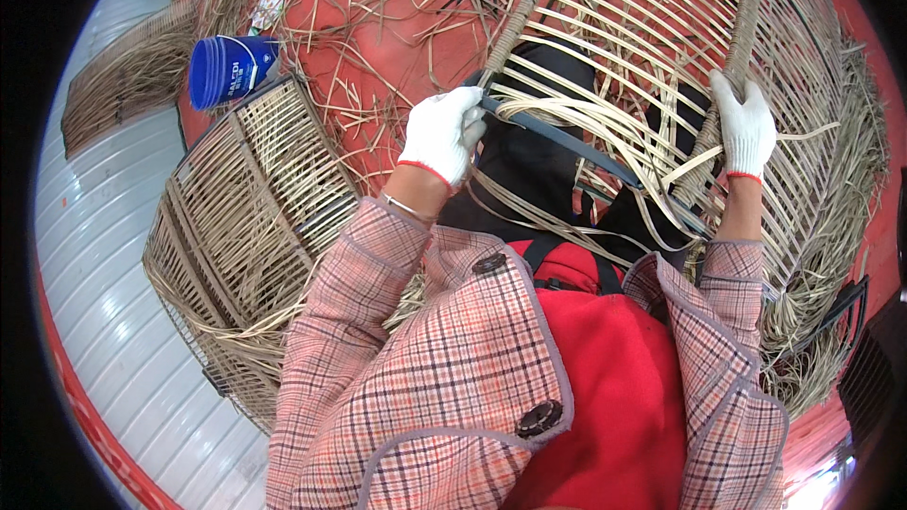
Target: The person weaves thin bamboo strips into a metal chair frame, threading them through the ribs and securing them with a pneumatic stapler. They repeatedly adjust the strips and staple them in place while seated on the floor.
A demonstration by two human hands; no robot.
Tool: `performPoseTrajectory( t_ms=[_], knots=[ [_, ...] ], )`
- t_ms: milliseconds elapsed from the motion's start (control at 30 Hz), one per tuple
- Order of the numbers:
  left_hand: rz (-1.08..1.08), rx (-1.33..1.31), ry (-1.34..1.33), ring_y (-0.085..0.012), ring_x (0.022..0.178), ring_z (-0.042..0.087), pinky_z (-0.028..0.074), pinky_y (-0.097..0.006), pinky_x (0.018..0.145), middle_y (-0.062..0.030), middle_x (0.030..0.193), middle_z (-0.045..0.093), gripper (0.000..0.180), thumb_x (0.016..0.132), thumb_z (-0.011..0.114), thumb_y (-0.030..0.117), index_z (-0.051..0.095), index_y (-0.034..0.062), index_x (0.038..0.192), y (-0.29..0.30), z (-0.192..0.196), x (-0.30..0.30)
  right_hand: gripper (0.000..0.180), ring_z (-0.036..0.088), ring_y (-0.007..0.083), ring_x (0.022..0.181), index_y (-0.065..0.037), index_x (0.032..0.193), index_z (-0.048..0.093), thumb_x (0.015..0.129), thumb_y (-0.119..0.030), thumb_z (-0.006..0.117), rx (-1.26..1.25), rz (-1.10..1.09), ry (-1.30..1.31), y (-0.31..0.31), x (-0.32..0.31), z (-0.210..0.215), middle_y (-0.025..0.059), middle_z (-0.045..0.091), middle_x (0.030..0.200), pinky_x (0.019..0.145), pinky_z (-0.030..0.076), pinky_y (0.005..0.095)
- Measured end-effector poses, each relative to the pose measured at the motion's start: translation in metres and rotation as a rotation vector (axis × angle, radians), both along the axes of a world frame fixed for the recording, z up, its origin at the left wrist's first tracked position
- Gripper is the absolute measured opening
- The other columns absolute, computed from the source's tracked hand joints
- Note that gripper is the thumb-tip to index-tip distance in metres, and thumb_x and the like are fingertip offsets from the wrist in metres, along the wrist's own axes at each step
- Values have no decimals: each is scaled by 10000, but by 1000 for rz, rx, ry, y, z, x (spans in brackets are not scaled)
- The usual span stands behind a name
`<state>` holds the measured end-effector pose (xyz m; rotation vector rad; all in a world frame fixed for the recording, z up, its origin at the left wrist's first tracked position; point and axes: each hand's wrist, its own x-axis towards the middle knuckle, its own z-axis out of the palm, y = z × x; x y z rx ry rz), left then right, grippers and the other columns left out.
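Note:
A rattan frame (642,9) of pale parallel strips between wrapped side rails lies over my dark-trousered legs. My left hand (444,132), in a white glove with a red cuff, is closed on the near left corner of this frame, at the end of its dark flat bar (567,140). My right hand (744,127), gloved alike, closes around the right wrapped rail (703,153); its fingertips are partly hidden. A pale strip (688,166) comes out on both sides of that hand. Between my hands, a loose bundle of strips (590,118) loops over the bar.
A second woven panel (241,194) rests to my left, with a blue bucket (227,71) beyond it. Loose strips litter the red floor covering (345,28). Another slatted panel with frayed ends (803,104) stands at my right. Pale corrugated sheeting (113,274) runs along the far left.

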<state>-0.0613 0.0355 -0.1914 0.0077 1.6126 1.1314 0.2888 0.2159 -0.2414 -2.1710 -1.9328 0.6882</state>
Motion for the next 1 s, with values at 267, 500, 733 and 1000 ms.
performPoseTrajectory(
  t_ms=[267, 500, 733, 1000],
  knots=[
    [169, 54, 218, -194, 791, 674, 596, -324, 694, -96, 887, 658, 223, 899, 714, 130, 594, -27, 1005, 6, -23, 17, 736, 688, 408, 997, -95, 1118, 705, 823, -753, 557, -18, 14, -22, 2, 0, 1, 231, 727, 1034, 889, 503, 467],
    [128, 147, 336, -208, 858, 675, 600, -342, 739, -117, 1028, 659, 436, 938, 646, 136, 515, -59, 1305, 18, -33, 24, 782, 685, 420, 1018, -74, 1137, 691, 816, -772, 544, -33, 32, -83, 3, 1, 2, 258, 718, 1055, 894, 505, 478],
    [106, 214, 235, -193, 836, 680, 594, -320, 732, -95, 984, 682, 324, 949, 611, 134, 622, -39, 1222, 12, -44, 17, 818, 681, 428, 1039, -38, 1159, 675, 830, -771, 520, -57, 61, -89, 4, 2, 9, 272, 710, 1086, 917, 506, 485],
    [257, 140, -10, -179, 698, 669, 583, -276, 627, -83, 867, 700, 146, 954, 564, 87, 672, -4, 990, 21, -67, 6, 736, 669, 357, 1075, -83, 1215, 661, 901, -728, 497, 243, 239, -204, -5, 16, 43, 204, 699, 1139, 919, 515, 454]
  ],
)
